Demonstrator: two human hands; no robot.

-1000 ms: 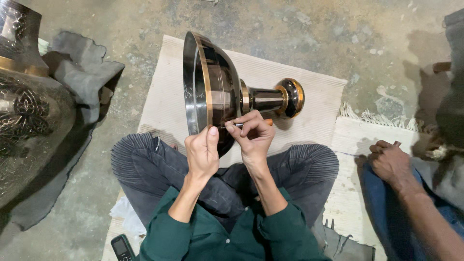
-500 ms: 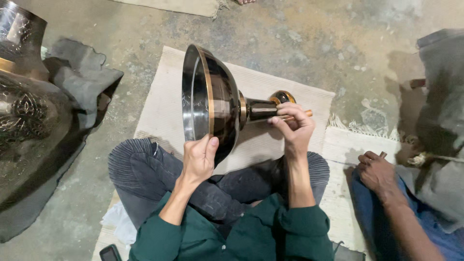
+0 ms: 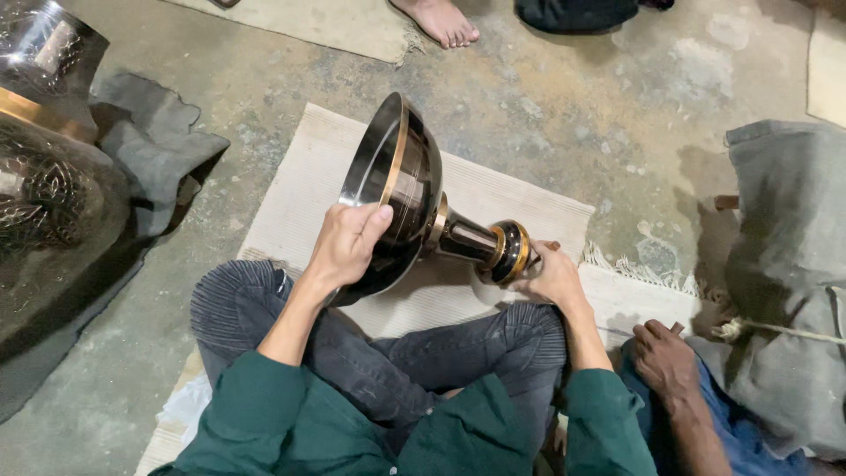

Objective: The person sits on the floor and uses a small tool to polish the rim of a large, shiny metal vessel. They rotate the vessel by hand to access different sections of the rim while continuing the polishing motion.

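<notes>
A bare concrete floor (image 3: 546, 115) fills the scene, with a large engraved dark metal vessel (image 3: 44, 211) at the far left standing on a grey cloth (image 3: 150, 150). A pale woven mat (image 3: 291, 203) lies in the middle, and a person in a green top sits cross-legged at its near edge. Above the mat and the person's knees, a dark metal goblet-shaped bowl (image 3: 401, 189) with copper-coloured bands lies tipped on its side, its open mouth turned to the left and its stem and round foot (image 3: 509, 251) pointing right. The left hand (image 3: 348, 242) is clamped on the lower rim of the bowl, thumb over the outer wall. The right hand (image 3: 553, 275) closes around the foot from below and behind, though how tightly its fingers wrap is hard to make out. At the right, another person's hand (image 3: 663, 357) rests beside a grey bundle (image 3: 784, 264) tied with rope. A bare foot (image 3: 438, 21) shows at the top edge.
</notes>
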